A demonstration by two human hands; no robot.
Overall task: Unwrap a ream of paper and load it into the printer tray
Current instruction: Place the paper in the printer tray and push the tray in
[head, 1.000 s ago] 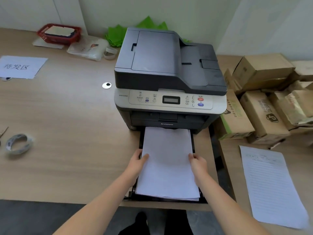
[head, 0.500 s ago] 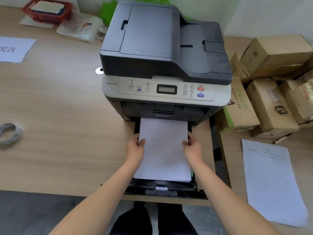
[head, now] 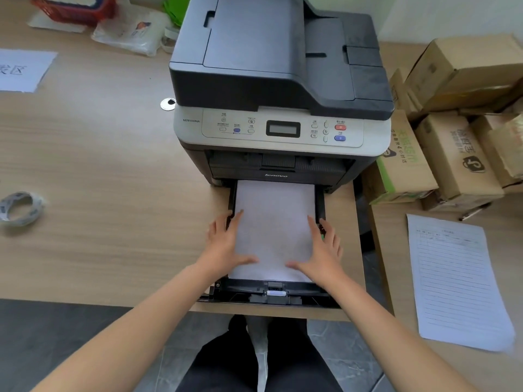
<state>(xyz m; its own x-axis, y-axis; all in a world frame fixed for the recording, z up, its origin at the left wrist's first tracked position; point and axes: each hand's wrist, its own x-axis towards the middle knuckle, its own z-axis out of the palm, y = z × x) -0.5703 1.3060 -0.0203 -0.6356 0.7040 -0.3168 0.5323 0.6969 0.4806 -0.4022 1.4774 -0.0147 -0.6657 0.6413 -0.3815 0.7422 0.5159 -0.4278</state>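
Observation:
A grey and black printer (head: 280,80) stands on the wooden desk (head: 99,179). Its black paper tray (head: 271,292) is pulled out toward me over the desk's front edge. A white paper stack (head: 274,222) lies flat inside the tray, its far end under the printer body. My left hand (head: 226,244) rests flat on the stack's left edge with fingers spread. My right hand (head: 319,250) lies flat on the right edge in the same way. Neither hand grips the paper.
Cardboard boxes (head: 452,137) are piled right of the printer. A lined printed sheet (head: 455,278) lies on the right desk. A tape roll (head: 19,207) sits at far left, with a white sheet (head: 22,69), a plastic bag (head: 133,32) and a red basket (head: 73,7) at the back.
The paper stack has slid further into the tray and now lies flat in it. Both hands went from holding its sides to pressing flat on top. The view moved closer.

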